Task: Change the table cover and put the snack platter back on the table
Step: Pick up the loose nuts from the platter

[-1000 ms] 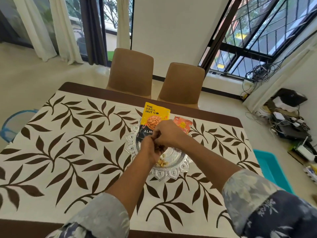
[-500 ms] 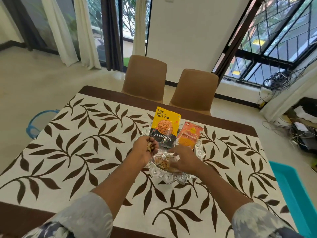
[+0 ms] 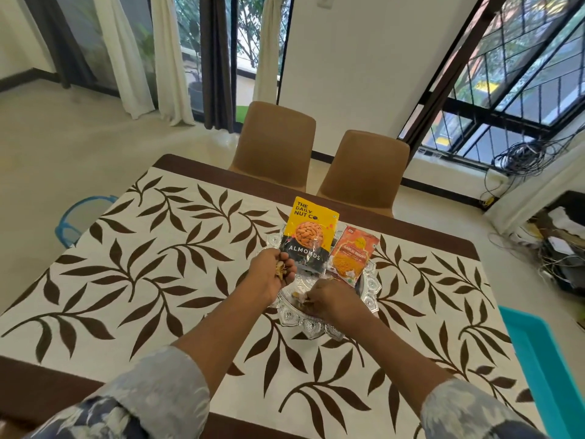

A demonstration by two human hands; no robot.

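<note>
A cream table cover (image 3: 133, 280) with brown leaf print lies flat over the dark table. On it, right of centre, sits the silver snack platter (image 3: 368, 297). A yellow and black almond packet (image 3: 308, 237) and an orange snack packet (image 3: 351, 255) lean in the platter's far half. My left hand (image 3: 272, 274) hovers at the platter's left rim, cupped round a few pale nut pieces. My right hand (image 3: 329, 301) reaches down into the platter, fingers curled on loose nut pieces there. The platter's middle is hidden by my hands.
Two tan chairs (image 3: 275, 144) stand at the table's far side. A teal tub (image 3: 550, 362) sits on the floor by the right edge, a blue basket (image 3: 74, 220) by the left. Cables and clutter (image 3: 557, 248) lie at the far right.
My hands were together over the platter; they have parted. The left hand has lifted to the platter's left rim with nut pieces, and the right has dropped into the platter.
</note>
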